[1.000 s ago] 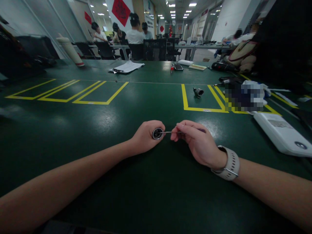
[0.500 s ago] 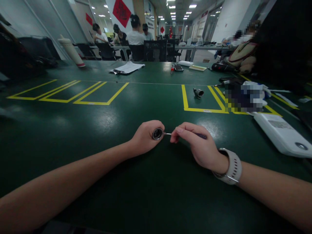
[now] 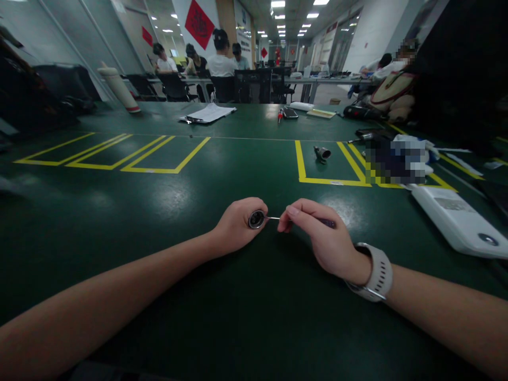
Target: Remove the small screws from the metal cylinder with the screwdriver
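My left hand (image 3: 237, 225) is closed in a fist round a small round metal part (image 3: 256, 219), whose open end faces right. My right hand (image 3: 317, 237) pinches a thin screwdriver (image 3: 273, 218) with a dark handle; its metal shaft reaches into the part's opening. Both hands rest low over the dark green table (image 3: 254, 317). A white watch is on my right wrist.
A second small metal part (image 3: 322, 153) lies inside a yellow-taped square. A white device (image 3: 456, 219) sits at the right, a blurred bundle (image 3: 397, 157) behind it. Papers (image 3: 208, 112), a phone (image 3: 290, 112) and a pale bottle (image 3: 119, 88) lie further back. Several people sit at distant desks.
The screwdriver's shaft has gone deeper into the metal part, and my right hand has come closer to my left. The view has shifted slightly.
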`<action>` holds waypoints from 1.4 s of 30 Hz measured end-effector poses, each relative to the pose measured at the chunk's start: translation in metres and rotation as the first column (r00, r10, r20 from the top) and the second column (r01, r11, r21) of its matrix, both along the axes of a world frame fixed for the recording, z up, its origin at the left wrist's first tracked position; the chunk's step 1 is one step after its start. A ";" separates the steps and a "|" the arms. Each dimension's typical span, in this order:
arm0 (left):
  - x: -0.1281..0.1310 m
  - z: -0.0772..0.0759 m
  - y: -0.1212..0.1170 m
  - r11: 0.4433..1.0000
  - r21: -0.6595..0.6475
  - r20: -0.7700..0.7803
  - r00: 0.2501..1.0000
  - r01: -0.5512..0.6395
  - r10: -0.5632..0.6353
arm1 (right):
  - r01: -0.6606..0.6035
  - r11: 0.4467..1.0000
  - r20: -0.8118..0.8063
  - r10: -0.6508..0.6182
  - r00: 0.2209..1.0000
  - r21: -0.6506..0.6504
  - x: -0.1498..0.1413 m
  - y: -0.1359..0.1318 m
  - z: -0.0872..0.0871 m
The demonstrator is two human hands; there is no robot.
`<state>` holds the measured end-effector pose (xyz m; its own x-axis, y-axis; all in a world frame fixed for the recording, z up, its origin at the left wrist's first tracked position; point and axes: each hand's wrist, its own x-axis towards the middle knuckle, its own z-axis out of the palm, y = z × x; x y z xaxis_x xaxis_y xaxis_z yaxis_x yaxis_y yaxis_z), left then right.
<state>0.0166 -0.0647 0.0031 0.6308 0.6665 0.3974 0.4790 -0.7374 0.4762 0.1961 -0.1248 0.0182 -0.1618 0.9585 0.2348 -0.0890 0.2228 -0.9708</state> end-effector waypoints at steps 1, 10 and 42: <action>0.000 0.000 0.000 1.000 0.001 -0.005 1.000 0.005 -0.005 | -0.007 1.000 0.012 0.007 1.000 0.004 0.000 0.000 0.000; 0.000 0.000 0.000 0.999 0.012 -0.025 0.998 0.051 -0.051 | -0.121 0.941 -0.251 0.040 0.967 -0.315 0.001 0.007 -0.003; 0.000 -0.003 0.002 0.995 0.016 -0.104 0.990 -0.097 0.098 | 0.012 0.987 -0.104 -0.029 0.994 -0.161 0.008 0.011 0.005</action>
